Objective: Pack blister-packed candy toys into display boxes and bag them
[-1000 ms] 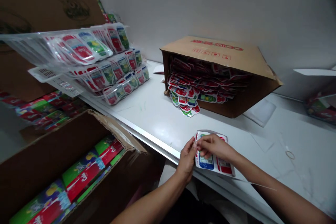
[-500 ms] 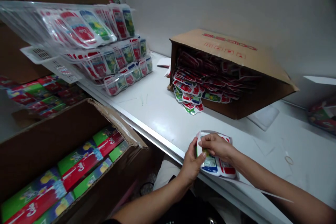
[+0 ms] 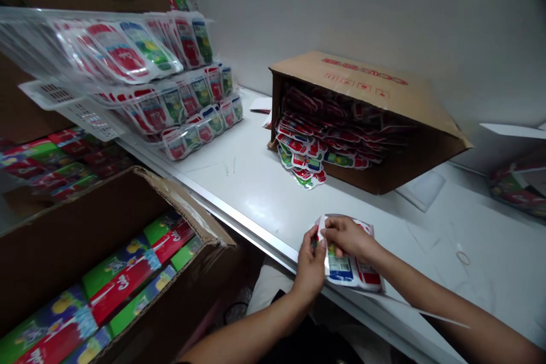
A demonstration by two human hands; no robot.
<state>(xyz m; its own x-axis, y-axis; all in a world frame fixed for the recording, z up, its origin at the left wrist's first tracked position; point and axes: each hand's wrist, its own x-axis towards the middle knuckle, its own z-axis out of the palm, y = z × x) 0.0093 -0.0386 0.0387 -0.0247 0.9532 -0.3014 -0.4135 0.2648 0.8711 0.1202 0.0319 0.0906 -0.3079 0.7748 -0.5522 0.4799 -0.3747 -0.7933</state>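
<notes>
Both my hands work on one printed card pack [image 3: 350,271] lying at the near edge of the white table [image 3: 256,193]. It shows blue, green and red panels under clear plastic. My left hand [image 3: 311,264] pinches the pack's left edge with fingers closed. My right hand [image 3: 347,237] lies on top of it, fingertips pressed together on the same left edge. Part of the pack is hidden under my right hand.
A cardboard box [image 3: 375,119] on its side spills matching packs [image 3: 305,168] onto the table. Stacked clear trays of packs [image 3: 170,91] stand at the left. An open carton of coloured boxes [image 3: 119,278] sits below left. A rubber band [image 3: 462,257] lies right.
The view shifted a little. My left hand's fingers slid along the pack's left edge, and my right hand stayed on top of it.
</notes>
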